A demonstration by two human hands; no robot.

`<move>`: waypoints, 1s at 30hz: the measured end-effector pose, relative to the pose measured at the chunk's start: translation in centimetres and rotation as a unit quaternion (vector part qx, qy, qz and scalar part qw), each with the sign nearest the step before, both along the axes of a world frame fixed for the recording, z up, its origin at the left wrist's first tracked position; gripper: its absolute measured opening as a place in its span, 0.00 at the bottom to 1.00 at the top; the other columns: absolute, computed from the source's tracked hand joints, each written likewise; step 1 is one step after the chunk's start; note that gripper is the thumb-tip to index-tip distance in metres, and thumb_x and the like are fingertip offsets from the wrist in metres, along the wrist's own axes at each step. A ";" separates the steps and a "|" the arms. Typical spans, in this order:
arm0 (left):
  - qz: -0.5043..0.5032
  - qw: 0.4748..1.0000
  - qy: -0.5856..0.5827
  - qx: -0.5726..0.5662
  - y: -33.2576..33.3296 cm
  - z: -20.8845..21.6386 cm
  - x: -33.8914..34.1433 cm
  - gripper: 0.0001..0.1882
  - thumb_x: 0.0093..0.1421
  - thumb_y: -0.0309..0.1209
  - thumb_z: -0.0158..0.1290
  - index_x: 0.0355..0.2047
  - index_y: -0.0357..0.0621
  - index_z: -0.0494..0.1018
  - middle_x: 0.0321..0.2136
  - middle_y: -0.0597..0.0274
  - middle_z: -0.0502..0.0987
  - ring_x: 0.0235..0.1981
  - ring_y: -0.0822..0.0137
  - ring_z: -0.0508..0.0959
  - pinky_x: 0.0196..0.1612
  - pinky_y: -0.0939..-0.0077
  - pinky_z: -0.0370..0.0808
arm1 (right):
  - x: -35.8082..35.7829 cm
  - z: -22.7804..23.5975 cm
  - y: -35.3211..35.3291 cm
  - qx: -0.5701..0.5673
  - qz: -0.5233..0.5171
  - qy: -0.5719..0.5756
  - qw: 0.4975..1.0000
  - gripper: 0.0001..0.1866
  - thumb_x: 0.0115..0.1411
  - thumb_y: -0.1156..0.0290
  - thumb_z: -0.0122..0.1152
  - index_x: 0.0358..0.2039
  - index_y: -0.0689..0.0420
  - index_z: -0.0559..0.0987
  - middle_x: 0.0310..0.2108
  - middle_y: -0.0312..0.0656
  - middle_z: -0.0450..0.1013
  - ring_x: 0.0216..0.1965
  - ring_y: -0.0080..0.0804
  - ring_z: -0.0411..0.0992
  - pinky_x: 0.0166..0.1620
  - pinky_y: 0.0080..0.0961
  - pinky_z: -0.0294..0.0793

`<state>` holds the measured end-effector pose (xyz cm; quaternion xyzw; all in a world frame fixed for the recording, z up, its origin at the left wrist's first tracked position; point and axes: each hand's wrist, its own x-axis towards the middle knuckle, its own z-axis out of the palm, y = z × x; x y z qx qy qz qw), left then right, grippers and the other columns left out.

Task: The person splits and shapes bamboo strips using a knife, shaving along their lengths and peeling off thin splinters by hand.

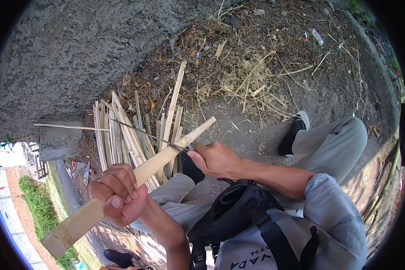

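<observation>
Nearest my camera, the butt end of the pale bamboo slat (157,163) sits at lower left, and its long axis runs away from me, up and to the right. Next along it comes my left hand (120,193), fingers and thumb wrapped tight around the slat, with the butt end sticking out behind the fist. Farther on, my right hand (218,159) is closed round the grip of a long, thin knife (155,137), most of that grip hidden from me. Here's the relation that counts: the dark blade crosses the slat at a slant between my left fist and the far tip, pointing off to the left. Whether the edge bites, I can't tell. So the slat lies in the left hand and just left of the right, and the right is the one nearer the tip. Beyond, loose strips (131,137) lie piled past the blade; farther out, tangled fibre shavings (252,85) litter the dirt.
</observation>
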<state>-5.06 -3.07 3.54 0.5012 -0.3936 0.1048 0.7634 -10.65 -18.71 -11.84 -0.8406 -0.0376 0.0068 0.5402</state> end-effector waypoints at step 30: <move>0.069 0.995 0.030 -0.064 4.2 -0.9 -0.8 0.12 0.51 0.25 0.48 0.17 0.51 0.56 0.08 0.70 0.58 0.08 0.77 0.58 0.17 0.84 0.56 | -0.7 -7.0 1.4 -0.113 -0.029 0.132 0.984 0.25 0.67 0.54 0.41 0.28 0.64 0.76 0.20 0.62 0.72 0.26 0.64 0.73 0.33 0.53 0.74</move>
